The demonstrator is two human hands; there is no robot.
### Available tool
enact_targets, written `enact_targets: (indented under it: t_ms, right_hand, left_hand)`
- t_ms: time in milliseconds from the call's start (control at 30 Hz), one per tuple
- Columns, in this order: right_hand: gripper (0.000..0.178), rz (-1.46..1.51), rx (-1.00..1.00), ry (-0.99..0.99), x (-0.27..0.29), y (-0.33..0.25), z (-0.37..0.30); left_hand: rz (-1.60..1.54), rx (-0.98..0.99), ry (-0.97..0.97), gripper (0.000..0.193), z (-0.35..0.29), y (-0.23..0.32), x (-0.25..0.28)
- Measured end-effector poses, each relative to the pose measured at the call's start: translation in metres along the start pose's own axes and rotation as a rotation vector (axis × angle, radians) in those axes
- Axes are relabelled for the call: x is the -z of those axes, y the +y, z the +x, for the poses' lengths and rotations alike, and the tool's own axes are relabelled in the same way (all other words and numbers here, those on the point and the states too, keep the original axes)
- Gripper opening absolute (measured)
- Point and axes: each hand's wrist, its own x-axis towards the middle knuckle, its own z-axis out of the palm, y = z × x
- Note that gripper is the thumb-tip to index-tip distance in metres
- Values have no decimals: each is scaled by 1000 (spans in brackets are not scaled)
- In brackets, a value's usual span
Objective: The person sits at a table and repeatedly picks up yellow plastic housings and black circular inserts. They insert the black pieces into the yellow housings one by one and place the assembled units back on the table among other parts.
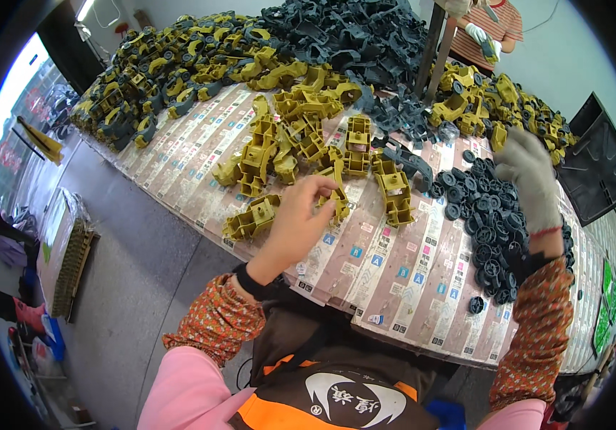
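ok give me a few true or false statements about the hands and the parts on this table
1. The left hand is bare and pinches a small yellow plastic part. True.
2. The right hand wears a blue rubber glove. False: it wears a grey knit glove.
3. The black wheels are piled under the right hand. True.
4. The right hand grips a yellow part. False: its fingers are spread above the wheels and hold nothing that can be seen.
5. The table is bare wood. False: it is covered with printed cardboard sheets.
6. Another person's gloved hand is at the far side of the table. True.
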Motion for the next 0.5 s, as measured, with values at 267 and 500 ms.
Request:
enact_targets:
  t_ms: [267, 500]
  right_hand:
    - [42, -228, -60, -166, -18, 53, -127]
    - [41, -274, -136, -131, 27, 66, -213]
  left_hand:
    - [29, -5, 67, 81, 68, 45, -124]
    - [-104, -8, 222, 94, 87, 29, -167]
